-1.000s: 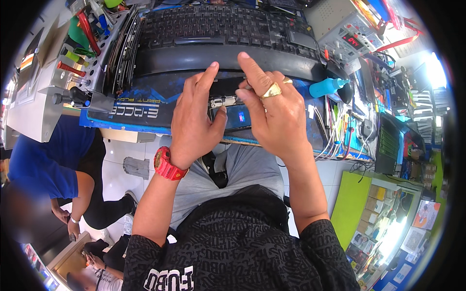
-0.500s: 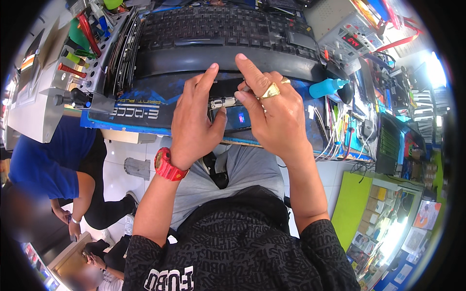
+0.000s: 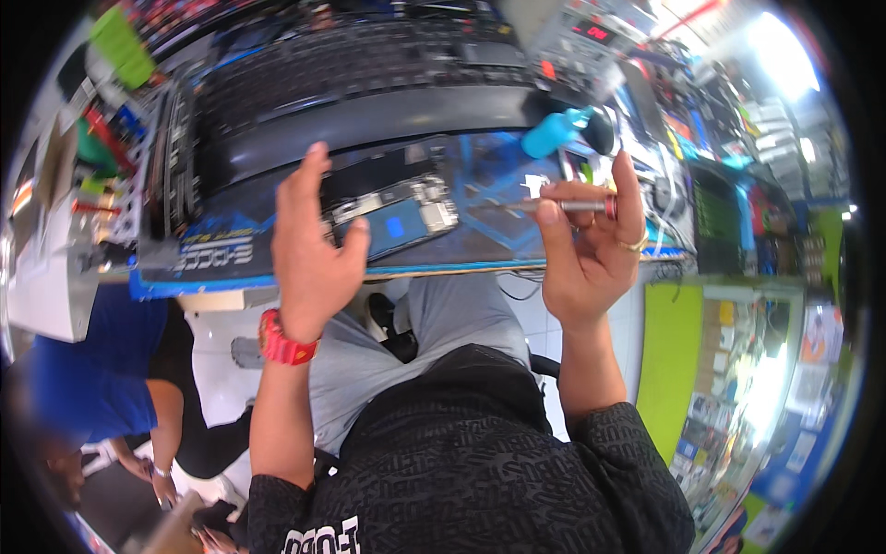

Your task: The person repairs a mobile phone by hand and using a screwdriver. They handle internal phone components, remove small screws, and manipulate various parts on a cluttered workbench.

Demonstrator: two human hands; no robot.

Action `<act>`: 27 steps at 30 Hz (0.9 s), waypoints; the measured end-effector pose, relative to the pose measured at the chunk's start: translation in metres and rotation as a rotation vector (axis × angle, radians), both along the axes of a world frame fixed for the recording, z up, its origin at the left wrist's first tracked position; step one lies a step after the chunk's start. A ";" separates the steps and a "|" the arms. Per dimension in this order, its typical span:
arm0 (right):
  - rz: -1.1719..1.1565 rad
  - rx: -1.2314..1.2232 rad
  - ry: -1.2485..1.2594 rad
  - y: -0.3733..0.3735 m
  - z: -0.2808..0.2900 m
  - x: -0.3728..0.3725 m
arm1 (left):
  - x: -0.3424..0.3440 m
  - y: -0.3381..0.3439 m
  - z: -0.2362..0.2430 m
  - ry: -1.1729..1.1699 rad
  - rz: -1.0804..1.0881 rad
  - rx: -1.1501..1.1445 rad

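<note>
An opened smartphone (image 3: pixel 395 245) lies on the dark blue work mat (image 3: pixel 498 235), its inside uncovered. It shows a dark battery with a blue patch and metal-shielded circuit parts. My left hand (image 3: pixel 312 263) is at the phone's left end, fingers stretched and apart, the thumb by its edge. Whether that hand presses on the phone I cannot tell. To the right of the phone, my right hand (image 3: pixel 591 268) is closed on a slim precision screwdriver (image 3: pixel 592 206) with a reddish end. Its thin shaft points left toward the phone, apart from it.
A black keyboard (image 3: pixel 360 83) spans the back of the bench. A light-blue bottle (image 3: pixel 551 135) stands at the right, near cables and a power supply (image 3: pixel 591 37). Tool holders (image 3: pixel 101 157) line the left. A person in a blue shirt (image 3: pixel 101 365) is at the lower left.
My right hand has moved right, away from the phone, with the screwdriver now plainly visible. My left hand has shifted left, uncovering more of the phone. The whole view has swung.
</note>
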State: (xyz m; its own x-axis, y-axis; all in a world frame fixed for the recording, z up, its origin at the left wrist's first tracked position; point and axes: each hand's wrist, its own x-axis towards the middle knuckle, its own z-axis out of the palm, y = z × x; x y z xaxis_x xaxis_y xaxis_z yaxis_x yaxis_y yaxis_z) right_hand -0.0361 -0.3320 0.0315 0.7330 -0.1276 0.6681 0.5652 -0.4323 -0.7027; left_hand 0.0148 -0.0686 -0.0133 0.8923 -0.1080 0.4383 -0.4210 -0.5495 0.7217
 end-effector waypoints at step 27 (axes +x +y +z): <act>-0.264 0.256 -0.030 -0.062 -0.080 -0.023 | 0.000 0.000 -0.008 0.038 -0.030 -0.038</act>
State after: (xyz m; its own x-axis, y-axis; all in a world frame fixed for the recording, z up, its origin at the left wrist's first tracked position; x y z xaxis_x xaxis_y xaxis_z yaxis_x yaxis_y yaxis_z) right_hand -0.0592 -0.3937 -0.0485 0.6333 -0.4754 0.6107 0.4795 -0.3784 -0.7918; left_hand 0.0146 -0.0690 -0.0217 0.9051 -0.1187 0.4082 -0.4084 -0.5092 0.7576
